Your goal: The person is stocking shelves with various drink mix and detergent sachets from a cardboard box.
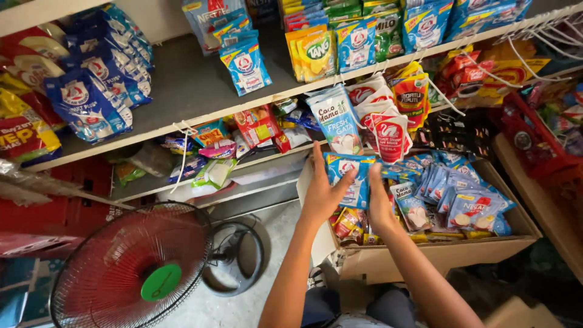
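Shop shelves point(200, 91) crowded with bright snack and drink sachets, seen from above, with two bare hands at a cardboard box.

Below the shelves, a red floor fan point(130, 270) stands at lower left on the pale floor. An open cardboard box point(437, 252) sits at centre right, filled with upright blue packets point(461, 200). Just above it, more sachets hang from the shelf edge. Left hand point(322, 191) and right hand point(379, 203) each have a closed grip on one blue sachet bundle point(352, 176), held between them over the box's left end.
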